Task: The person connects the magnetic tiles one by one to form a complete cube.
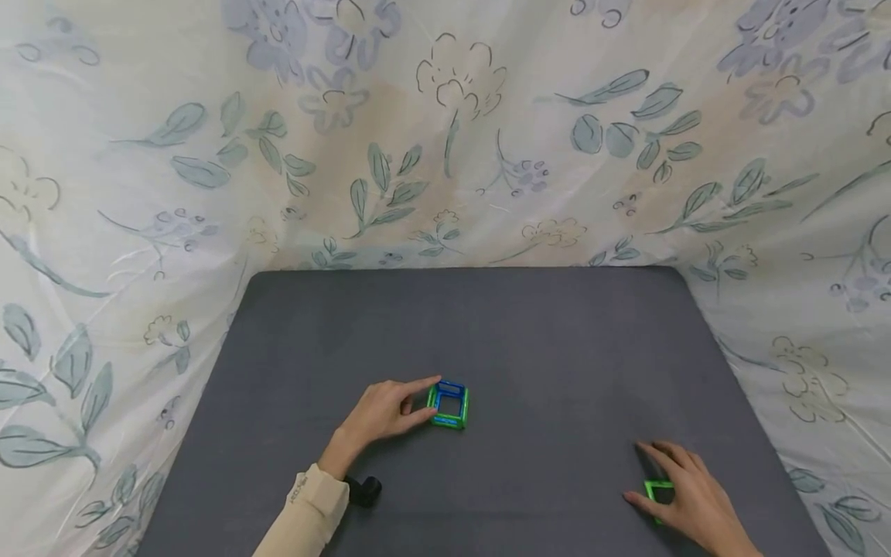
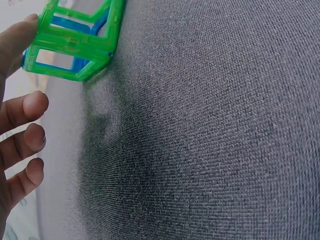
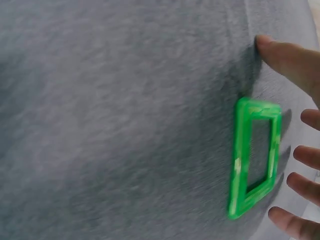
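Note:
A small box of green and blue magnetic tiles (image 1: 449,422) sits near the middle of the dark grey table. My left hand (image 1: 384,408) holds it from its left side, index fingertip at the far corner and thumb at the near one. In the left wrist view the box (image 2: 72,42) shows hollow square frames, and the other fingers stay off it. At the right, a loose green square magnetic tile (image 3: 241,160) lies flat on the cloth. My right hand (image 1: 696,495) is spread over that tile and partly covers it in the head view; thumb and fingers are apart.
Grey cloth covers the table (image 1: 557,333), with rounded far corners. A floral curtain (image 1: 452,155) hangs behind and along both sides. A black wrist-worn device (image 1: 365,490) juts from beneath the left sleeve (image 1: 306,507).

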`<state>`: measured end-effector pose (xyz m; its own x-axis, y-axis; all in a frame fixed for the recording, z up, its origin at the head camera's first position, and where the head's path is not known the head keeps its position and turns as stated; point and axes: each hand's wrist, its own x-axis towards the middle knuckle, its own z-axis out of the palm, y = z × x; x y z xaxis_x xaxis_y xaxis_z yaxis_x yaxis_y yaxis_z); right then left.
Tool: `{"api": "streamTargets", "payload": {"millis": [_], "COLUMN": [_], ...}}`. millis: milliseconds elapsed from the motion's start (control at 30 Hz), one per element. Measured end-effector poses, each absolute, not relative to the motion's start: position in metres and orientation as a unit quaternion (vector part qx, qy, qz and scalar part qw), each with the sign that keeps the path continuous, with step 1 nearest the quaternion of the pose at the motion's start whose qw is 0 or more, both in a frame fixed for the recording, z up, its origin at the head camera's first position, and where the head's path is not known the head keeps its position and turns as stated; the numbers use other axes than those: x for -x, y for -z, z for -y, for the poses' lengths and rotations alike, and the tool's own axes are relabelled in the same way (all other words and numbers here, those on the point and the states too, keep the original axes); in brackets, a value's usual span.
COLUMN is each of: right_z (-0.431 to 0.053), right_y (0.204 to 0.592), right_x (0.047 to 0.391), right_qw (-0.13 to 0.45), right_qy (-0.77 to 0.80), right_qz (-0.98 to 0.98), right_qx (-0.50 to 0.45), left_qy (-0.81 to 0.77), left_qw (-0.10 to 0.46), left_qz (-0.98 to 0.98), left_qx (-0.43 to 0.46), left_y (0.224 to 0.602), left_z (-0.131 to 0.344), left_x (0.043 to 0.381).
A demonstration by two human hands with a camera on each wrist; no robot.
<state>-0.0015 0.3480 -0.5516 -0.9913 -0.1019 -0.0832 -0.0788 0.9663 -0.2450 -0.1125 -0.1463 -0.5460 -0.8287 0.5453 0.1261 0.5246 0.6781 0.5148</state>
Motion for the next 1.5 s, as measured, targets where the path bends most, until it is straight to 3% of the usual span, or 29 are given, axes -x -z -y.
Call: {"api": "streamTargets", "payload": {"millis": [233,600,900,1133,1333,1500], "right_z": [-0.353,-0.362,-0.381,-0.382,-0.378,-0.374], "right_y": [0.558,0.562,0.551,0.551,0.549,0.547], "right_x": [-0.003,-0.010,0.000,0.005,0.009,0.010], "right_qw": [0.070,0.029,0.202,0.251,0.238,0.182], "right_qy": [0.121,0.159,0.150,0.162,0.163,0.174], "right_qz": [-0.990,-0.985,-0.967,-0.954,-0.957,-0.968], "right_qx": [0.027,0.061,-0.029,-0.033,-0.027,-0.012], "left_qy": [-0.272,-0.270,-0.272,-0.281,-0.281,-0.287], "left_qw": [0.010,0.006,0.001,0.020,0.024,0.026], "left_qz": [-0.915,-0.915,-0.915,-0.913,-0.914,-0.911], "left_qx": [-0.298,-0.300,-0.298,-0.294,-0.292,-0.295], "left_y": [0.548,0.549,0.546,0.547,0.547,0.546], "left_z": [0.149,0.150,0.150,0.149,0.149,0.150], "left_x": [0.114,0.114,0.112,0.108,0.110,0.111]}}
